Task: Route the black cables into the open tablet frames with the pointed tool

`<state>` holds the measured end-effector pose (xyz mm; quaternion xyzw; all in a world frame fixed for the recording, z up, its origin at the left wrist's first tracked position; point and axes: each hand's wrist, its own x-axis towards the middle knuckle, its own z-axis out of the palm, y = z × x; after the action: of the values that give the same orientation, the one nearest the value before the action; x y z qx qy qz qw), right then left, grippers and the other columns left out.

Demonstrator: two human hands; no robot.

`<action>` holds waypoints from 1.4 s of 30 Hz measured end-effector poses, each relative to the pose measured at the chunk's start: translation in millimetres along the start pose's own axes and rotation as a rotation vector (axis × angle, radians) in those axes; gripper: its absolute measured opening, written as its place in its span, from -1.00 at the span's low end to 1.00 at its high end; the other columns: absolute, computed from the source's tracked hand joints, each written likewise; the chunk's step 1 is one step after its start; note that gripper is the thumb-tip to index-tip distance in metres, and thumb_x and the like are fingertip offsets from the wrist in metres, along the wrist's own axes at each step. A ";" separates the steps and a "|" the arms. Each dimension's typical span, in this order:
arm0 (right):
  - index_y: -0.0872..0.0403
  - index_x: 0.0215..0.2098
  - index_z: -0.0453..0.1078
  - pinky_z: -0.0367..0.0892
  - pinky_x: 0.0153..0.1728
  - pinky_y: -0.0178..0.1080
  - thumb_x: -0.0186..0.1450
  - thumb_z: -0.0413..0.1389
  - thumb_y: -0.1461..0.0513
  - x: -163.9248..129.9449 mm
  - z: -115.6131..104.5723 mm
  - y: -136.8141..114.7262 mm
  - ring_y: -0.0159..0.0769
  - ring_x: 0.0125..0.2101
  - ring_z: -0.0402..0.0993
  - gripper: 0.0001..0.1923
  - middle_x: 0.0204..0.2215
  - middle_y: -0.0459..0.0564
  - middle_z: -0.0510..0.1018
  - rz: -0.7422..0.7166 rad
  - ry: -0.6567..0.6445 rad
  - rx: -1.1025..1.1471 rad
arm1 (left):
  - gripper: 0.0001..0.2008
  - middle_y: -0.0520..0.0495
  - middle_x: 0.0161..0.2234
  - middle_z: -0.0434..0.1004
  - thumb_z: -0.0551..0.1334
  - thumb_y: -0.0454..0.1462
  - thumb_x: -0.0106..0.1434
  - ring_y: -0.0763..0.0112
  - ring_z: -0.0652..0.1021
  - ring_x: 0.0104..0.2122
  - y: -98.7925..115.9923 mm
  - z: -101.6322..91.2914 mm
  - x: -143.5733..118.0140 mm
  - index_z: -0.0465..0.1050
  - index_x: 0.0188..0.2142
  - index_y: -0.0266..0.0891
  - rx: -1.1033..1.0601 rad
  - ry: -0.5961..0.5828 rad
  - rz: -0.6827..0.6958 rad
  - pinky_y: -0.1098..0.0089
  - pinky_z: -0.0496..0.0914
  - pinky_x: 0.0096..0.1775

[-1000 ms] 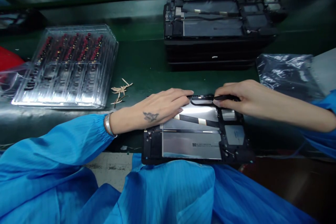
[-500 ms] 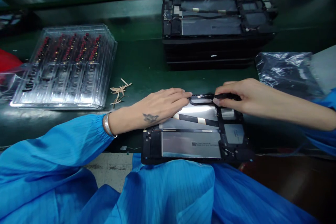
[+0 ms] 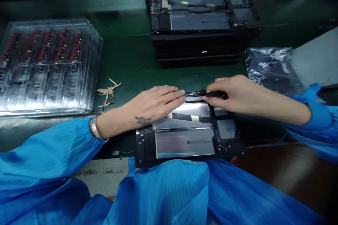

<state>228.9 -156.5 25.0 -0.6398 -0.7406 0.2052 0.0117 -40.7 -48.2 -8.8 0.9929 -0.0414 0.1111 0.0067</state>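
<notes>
An opened tablet (image 3: 185, 144) with a silver battery and black frame lies at the table's front edge, against my blue smock. My left hand (image 3: 155, 104) rests flat over its upper left part, fingers stretched out and fingertips near the far rim. Along that rim runs a narrow black strip (image 3: 194, 94) with small light marks. My right hand (image 3: 232, 91) is closed round a slim black tool (image 3: 218, 94), pinched between thumb and fingers. The tool's tip is at the strip's right end, partly hidden by the fingertips.
A stack of similar opened tablets (image 3: 203, 45) stands behind. Stacked clear plastic trays (image 3: 87, 88) with red and black parts lie left, near thin beige strips (image 3: 107, 91). A shiny plastic bag (image 3: 271, 66) and a pale grey panel (image 3: 317, 56) lie right.
The whole view has shifted, so things appear farther left. Both hands keep nearly the same places on the tablet, and the right still grips the black tool.
</notes>
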 end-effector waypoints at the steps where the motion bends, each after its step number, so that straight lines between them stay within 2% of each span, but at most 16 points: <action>1: 0.05 -0.39 0.44 0.05 -0.44 -0.21 0.36 0.00 0.07 -0.2 0.1 -0.4 -0.28 -0.50 0.32 -0.69 -0.47 0.00 0.46 0.005 -0.004 -0.002 | -0.59 -0.34 0.29 0.42 0.00 -0.38 0.54 0.09 0.48 0.27 0.3 0.7 -0.3 0.36 0.29 -0.41 0.011 0.010 0.003 0.09 0.46 0.23; 11: 0.07 -0.40 0.42 0.02 -0.43 -0.24 0.35 0.00 0.11 -0.7 4.1 1.3 -0.31 -0.49 0.28 -0.73 -0.45 -0.01 0.41 0.018 0.004 -0.073 | -0.63 -0.33 0.22 0.51 0.00 -0.40 0.54 0.05 0.56 0.18 2.2 -2.3 2.8 0.44 0.21 -0.44 0.166 0.060 0.069 0.11 0.53 0.13; 15: 0.08 -0.36 0.46 0.01 -0.43 -0.24 0.35 0.01 0.12 0.0 2.3 -1.0 -0.31 -0.48 0.29 -0.74 -0.43 0.01 0.44 0.026 -0.012 -0.089 | -0.64 -0.37 0.21 0.50 0.00 -0.39 0.54 0.03 0.55 0.18 3.1 -2.7 4.2 0.44 0.19 -0.45 0.181 0.039 0.074 0.11 0.53 0.12; 19: 0.08 -0.39 0.44 -0.01 -0.44 -0.25 0.34 0.01 0.14 0.4 0.6 -4.1 -0.34 -0.49 0.29 -0.74 -0.44 0.00 0.44 0.020 -0.003 -0.100 | -0.63 -0.37 0.17 0.51 -0.02 -0.39 0.54 0.00 0.54 0.14 3.3 -3.0 7.5 0.44 0.19 -0.40 0.163 0.024 0.062 0.16 0.54 0.00; 26: 0.08 -0.38 0.44 0.03 -0.45 -0.26 0.33 0.03 0.16 2.0 4.5 -2.1 -0.33 -0.48 0.32 -0.78 -0.43 0.00 0.46 -0.002 0.047 -0.122 | -0.57 -0.28 -0.03 0.50 -0.04 -0.36 0.54 0.07 0.51 -0.03 7.3 -18.1 31.4 0.36 0.30 -0.21 0.217 -0.165 0.029 0.24 0.41 -0.19; 28: 0.08 -0.30 0.47 0.13 -0.41 -0.24 0.35 0.07 0.13 -3.7 2.2 -4.2 -0.24 -0.38 0.41 -0.79 -0.35 0.05 0.52 -0.033 0.144 -0.091 | -0.56 -0.27 -0.07 0.48 0.00 -0.37 0.52 0.06 0.50 -0.08 11.2 -20.3 40.0 0.34 0.32 -0.18 0.249 -0.182 0.014 0.24 0.36 -0.24; 30: 0.06 -0.19 0.51 0.26 -0.31 -0.18 0.38 0.12 0.08 -17.1 -0.9 -13.0 -0.13 -0.28 0.46 -0.76 -0.28 0.09 0.57 -0.009 0.350 0.011 | -0.54 -0.27 -0.10 0.46 0.02 -0.39 0.49 0.04 0.49 -0.10 13.9 -19.9 46.9 0.35 0.31 -0.19 0.260 -0.162 0.007 0.23 0.32 -0.26; 32: 0.02 -0.13 0.55 0.33 -0.23 -0.12 0.43 0.13 0.05 -37.3 0.4 -30.1 -0.14 -0.31 0.48 -0.75 -0.34 0.05 0.58 0.064 0.579 0.251 | -0.55 -0.27 -0.13 0.46 0.01 -0.40 0.49 0.05 0.49 -0.11 13.1 -17.6 51.9 0.37 0.30 -0.22 0.253 -0.138 0.033 0.22 0.31 -0.25; 34: -0.08 -0.16 0.60 0.38 -0.23 -0.10 0.51 0.02 0.03 -58.8 12.2 -53.4 -0.21 -0.44 0.44 -0.68 -0.53 -0.04 0.50 0.054 0.689 0.624 | -0.57 -0.26 -0.17 0.48 0.01 -0.38 0.51 0.08 0.50 -0.13 7.7 -15.1 55.6 0.40 0.28 -0.22 0.222 -0.139 0.044 0.23 0.31 -0.24; 36: -0.21 -0.17 0.64 0.43 -0.21 -0.03 0.53 -0.13 -0.11 -74.3 36.8 -77.3 -0.14 -0.36 0.50 -0.50 -0.45 -0.02 0.57 -0.135 0.640 0.899 | -0.57 -0.24 -0.18 0.52 0.01 -0.36 0.52 0.14 0.52 -0.17 -0.7 -13.1 58.1 0.41 0.28 -0.21 0.137 -0.141 -0.030 0.27 0.32 -0.23; 37: -0.23 -0.17 0.66 0.45 -0.17 0.03 0.49 -0.25 -0.22 -78.2 52.6 -87.6 -0.07 -0.28 0.52 -0.34 -0.37 0.03 0.60 -0.151 0.582 0.902 | -0.59 -0.23 -0.17 0.54 0.02 -0.34 0.52 0.18 0.53 -0.18 -5.4 -12.5 58.9 0.43 0.27 -0.22 0.057 -0.136 -0.092 0.29 0.33 -0.22; 38: -0.24 -0.19 0.67 0.46 -0.20 0.06 0.44 -0.33 -0.29 -79.2 69.1 -95.9 -0.02 -0.29 0.51 -0.24 -0.39 0.06 0.57 -0.151 0.529 0.903 | -0.62 -0.21 -0.16 0.56 0.03 -0.33 0.53 0.23 0.54 -0.19 -9.9 -12.1 59.4 0.47 0.21 -0.25 -0.047 -0.133 -0.152 0.31 0.34 -0.21; 39: -0.23 -0.23 0.67 0.46 -0.31 0.06 0.40 -0.33 -0.34 -77.8 85.1 -102.1 -0.01 -0.38 0.47 -0.20 -0.51 0.06 0.49 -0.196 0.522 0.914 | -0.66 -0.18 -0.16 0.58 0.05 -0.32 0.52 0.28 0.55 -0.20 -14.2 -12.0 59.8 0.53 0.12 -0.28 -0.168 -0.135 -0.207 0.34 0.34 -0.19; 40: -0.20 -0.22 0.67 0.43 -0.42 0.03 0.42 -0.40 -0.29 -74.4 99.1 -106.1 -0.03 -0.45 0.45 -0.16 -0.55 0.07 0.45 -0.183 0.518 0.932 | -0.70 -0.16 -0.17 0.60 0.07 -0.31 0.51 0.32 0.56 -0.21 -18.2 -12.0 60.0 0.57 0.02 -0.30 -0.301 -0.143 -0.253 0.36 0.34 -0.17; 41: -0.18 -0.18 0.67 0.38 -0.52 -0.01 0.44 -0.41 -0.27 -69.8 110.1 -108.3 -0.06 -0.51 0.43 -0.16 -0.56 0.06 0.43 -0.174 0.566 0.945 | -0.73 -0.13 -0.19 0.62 0.11 -0.29 0.50 0.36 0.56 -0.23 -21.9 -12.3 60.3 0.60 -0.08 -0.31 -0.426 -0.157 -0.289 0.37 0.34 -0.17; 42: -0.19 -0.12 0.66 0.38 -0.53 -0.03 0.44 -0.34 -0.27 -64.9 117.6 -109.3 -0.07 -0.52 0.43 -0.23 -0.54 0.05 0.46 -0.204 0.606 0.932 | -0.75 -0.11 -0.22 0.63 0.14 -0.27 0.49 0.38 0.56 -0.26 -25.4 -12.7 60.7 0.61 -0.16 -0.31 -0.524 -0.174 -0.316 0.39 0.33 -0.18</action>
<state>104.7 -262.8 -31.9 -0.5225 -0.5931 0.3157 0.5249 17.6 -27.6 17.0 0.9572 0.0858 0.0091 0.2761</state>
